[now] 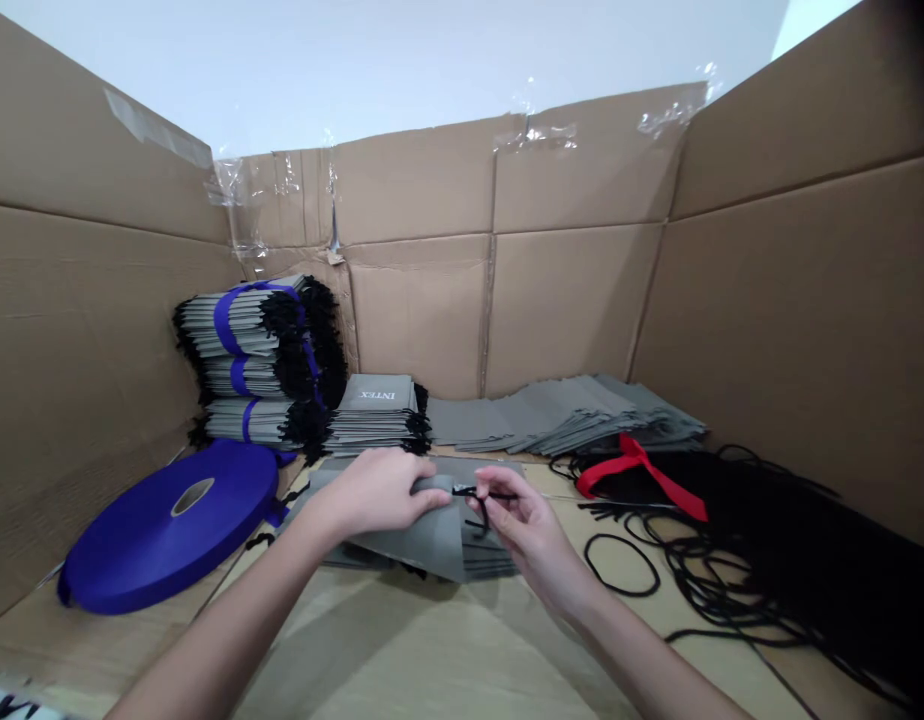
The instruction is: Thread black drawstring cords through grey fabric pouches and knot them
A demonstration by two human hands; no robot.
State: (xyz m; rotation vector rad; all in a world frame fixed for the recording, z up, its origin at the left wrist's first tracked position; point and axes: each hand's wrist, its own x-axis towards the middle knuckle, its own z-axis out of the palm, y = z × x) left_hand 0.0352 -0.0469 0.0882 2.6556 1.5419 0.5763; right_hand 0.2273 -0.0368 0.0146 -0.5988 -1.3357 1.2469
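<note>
My left hand (383,490) is closed on a grey fabric pouch (428,540), the thumb pressing near its upper right corner. At that corner my right hand (523,525) pinches a thin black cord (463,491) between thumb and fingertips. The cord comes out of the pouch's corner, and a loose end hangs below the fingers. Whether it is knotted I cannot tell. Beneath the held pouch lie more grey pouches (492,562), partly hidden. Just behind my hands stands a stack of grey pouches (383,392) with white lettering on the top one and black cords at the sides.
At left lie a large roll of blue ribbon (143,530) and blue-tied pouch bundles (241,375). Overlapping grey pouches (537,412) line the back. On the right, a heap of black cords (792,540) bears a red ribbon (642,470). Cardboard walls (417,310) enclose the table.
</note>
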